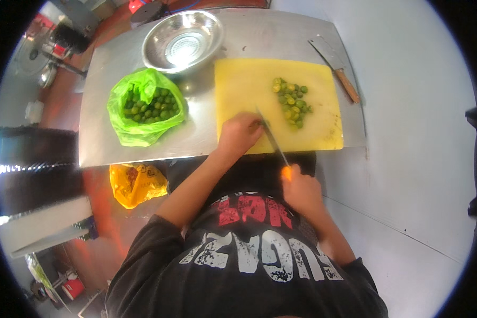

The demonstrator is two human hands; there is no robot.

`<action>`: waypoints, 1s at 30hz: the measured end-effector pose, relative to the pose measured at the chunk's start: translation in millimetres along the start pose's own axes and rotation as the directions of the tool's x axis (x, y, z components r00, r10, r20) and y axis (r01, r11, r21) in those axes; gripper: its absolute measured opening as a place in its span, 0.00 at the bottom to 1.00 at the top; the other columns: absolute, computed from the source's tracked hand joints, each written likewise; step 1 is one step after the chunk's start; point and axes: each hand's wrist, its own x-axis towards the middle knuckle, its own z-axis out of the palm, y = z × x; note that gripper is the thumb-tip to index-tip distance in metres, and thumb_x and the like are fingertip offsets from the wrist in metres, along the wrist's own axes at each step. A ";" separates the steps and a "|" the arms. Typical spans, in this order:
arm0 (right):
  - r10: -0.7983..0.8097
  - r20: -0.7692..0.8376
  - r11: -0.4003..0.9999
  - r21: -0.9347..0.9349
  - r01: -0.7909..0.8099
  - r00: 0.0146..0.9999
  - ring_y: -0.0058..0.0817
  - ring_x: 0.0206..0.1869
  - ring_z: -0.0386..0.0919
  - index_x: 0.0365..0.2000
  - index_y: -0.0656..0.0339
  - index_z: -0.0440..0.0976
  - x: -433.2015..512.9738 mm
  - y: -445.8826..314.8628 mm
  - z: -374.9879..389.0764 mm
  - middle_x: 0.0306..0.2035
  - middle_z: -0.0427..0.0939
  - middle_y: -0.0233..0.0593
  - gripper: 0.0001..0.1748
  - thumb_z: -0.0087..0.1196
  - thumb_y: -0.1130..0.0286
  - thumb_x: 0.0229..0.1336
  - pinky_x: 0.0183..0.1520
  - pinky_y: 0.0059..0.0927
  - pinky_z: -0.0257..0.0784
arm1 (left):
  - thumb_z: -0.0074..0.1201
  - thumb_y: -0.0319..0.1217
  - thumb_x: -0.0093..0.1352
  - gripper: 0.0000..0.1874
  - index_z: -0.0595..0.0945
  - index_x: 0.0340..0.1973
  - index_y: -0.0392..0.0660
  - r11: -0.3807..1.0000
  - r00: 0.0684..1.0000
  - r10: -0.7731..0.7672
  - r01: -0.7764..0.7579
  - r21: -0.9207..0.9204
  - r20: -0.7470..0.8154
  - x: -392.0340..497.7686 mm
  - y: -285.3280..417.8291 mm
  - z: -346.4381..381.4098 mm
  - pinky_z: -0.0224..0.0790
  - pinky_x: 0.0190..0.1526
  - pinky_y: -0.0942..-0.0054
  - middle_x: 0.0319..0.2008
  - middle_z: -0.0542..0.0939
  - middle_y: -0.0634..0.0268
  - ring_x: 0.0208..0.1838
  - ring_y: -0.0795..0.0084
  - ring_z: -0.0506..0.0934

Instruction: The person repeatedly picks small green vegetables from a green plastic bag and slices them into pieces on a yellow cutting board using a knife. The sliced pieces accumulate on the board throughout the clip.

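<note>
My right hand [302, 187] is closed around the orange handle of a kitchen knife [275, 142], whose blade slants up over the yellow cutting board [238, 83]. Near the board's front left part, my left hand [241, 131] pinches a small green citrus fruit [263, 123] against the blade; the fingers hide most of it. A pile of cut green citrus fruits [292, 104], some showing yellow flesh, lies on the right half of the board. To the left, an open bright green plastic bag [137, 137] holds many whole fruits [151, 109].
On the steel table [198, 139], a steel bowl [183, 43] stands behind the bag. A wooden-handled cleaver [338, 71] lies right of the board, beside a pale wall [401, 119]. A yellow plastic bag [137, 187] is below the table's front edge.
</note>
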 end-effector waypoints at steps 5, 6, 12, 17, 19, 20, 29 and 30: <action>-0.039 -0.111 0.997 0.061 0.046 0.993 0.65 0.32 0.84 0.46 0.62 0.69 -6.0 26.4 8.4 0.28 0.84 0.60 0.20 0.54 0.53 0.74 0.38 0.64 0.78 | 0.64 0.25 0.66 0.10 0.88 0.43 0.42 0.992 0.999 0.010 -0.006 0.127 -0.034 4.1 4.3 -31.0 0.81 0.49 0.55 0.42 0.88 0.52 0.44 0.48 0.86; -0.060 -0.132 0.993 0.090 0.072 0.989 0.64 0.32 0.84 0.46 0.61 0.69 -4.9 27.0 9.1 0.27 0.84 0.59 0.20 0.55 0.53 0.74 0.38 0.64 0.77 | 0.63 0.24 0.66 0.10 0.88 0.44 0.42 0.989 0.998 0.021 -0.013 0.149 -0.056 3.7 3.7 -51.0 0.81 0.49 0.55 0.42 0.88 0.52 0.45 0.47 0.86; -0.222 -0.054 0.969 0.096 0.227 0.973 0.65 0.33 0.83 0.46 0.60 0.72 7.0 19.3 4.8 0.27 0.83 0.60 0.19 0.55 0.53 0.74 0.39 0.66 0.76 | 0.65 0.28 0.66 0.08 0.89 0.42 0.46 0.760 0.989 -0.032 0.118 0.639 -0.144 3.6 -27.1 -188.9 0.80 0.50 0.52 0.39 0.88 0.55 0.45 0.51 0.85; -0.225 -0.137 0.961 0.131 0.243 0.965 0.67 0.37 0.83 0.44 0.63 0.73 35.8 39.4 4.3 0.30 0.83 0.64 0.20 0.57 0.54 0.73 0.42 0.67 0.75 | 0.66 0.30 0.67 0.12 0.88 0.45 0.45 0.691 0.977 -0.213 0.160 0.705 -0.013 1.6 -43.5 -208.6 0.80 0.50 0.52 0.40 0.87 0.53 0.45 0.49 0.85; -0.190 -0.176 0.962 0.161 0.219 0.966 0.68 0.38 0.82 0.43 0.63 0.74 48.0 51.8 1.0 0.31 0.83 0.65 0.20 0.58 0.54 0.73 0.43 0.66 0.75 | 0.67 0.30 0.66 0.13 0.88 0.47 0.46 0.683 0.972 -0.236 0.149 0.715 0.023 5.3 -46.3 -207.1 0.80 0.50 0.54 0.40 0.87 0.53 0.46 0.51 0.86; -0.145 -0.174 0.966 0.190 0.178 0.974 0.68 0.38 0.82 0.43 0.65 0.74 49.2 53.9 -3.3 0.31 0.83 0.65 0.21 0.59 0.54 0.72 0.42 0.66 0.74 | 0.66 0.29 0.67 0.14 0.88 0.49 0.45 0.739 0.965 -0.261 0.192 0.646 0.011 4.4 -43.3 -208.1 0.81 0.50 0.57 0.41 0.87 0.54 0.47 0.53 0.86; -0.155 -0.141 0.984 0.068 0.166 0.978 0.66 0.36 0.83 0.44 0.62 0.73 28.4 37.0 -0.9 0.31 0.84 0.63 0.21 0.57 0.52 0.73 0.40 0.65 0.77 | 0.56 0.19 0.76 0.18 0.79 0.62 0.39 0.370 0.848 -0.461 0.450 -0.813 0.260 -16.7 -0.8 -176.7 0.82 0.59 0.65 0.60 0.82 0.53 0.62 0.54 0.84; -0.141 -0.125 0.986 0.071 0.150 0.982 0.64 0.35 0.84 0.45 0.60 0.72 27.9 35.3 -0.1 0.29 0.84 0.61 0.20 0.57 0.52 0.73 0.39 0.66 0.77 | 0.56 0.19 0.76 0.19 0.80 0.62 0.38 0.281 0.850 -0.435 0.443 -0.851 0.299 -18.6 -0.6 -161.2 0.81 0.61 0.65 0.60 0.83 0.53 0.63 0.53 0.84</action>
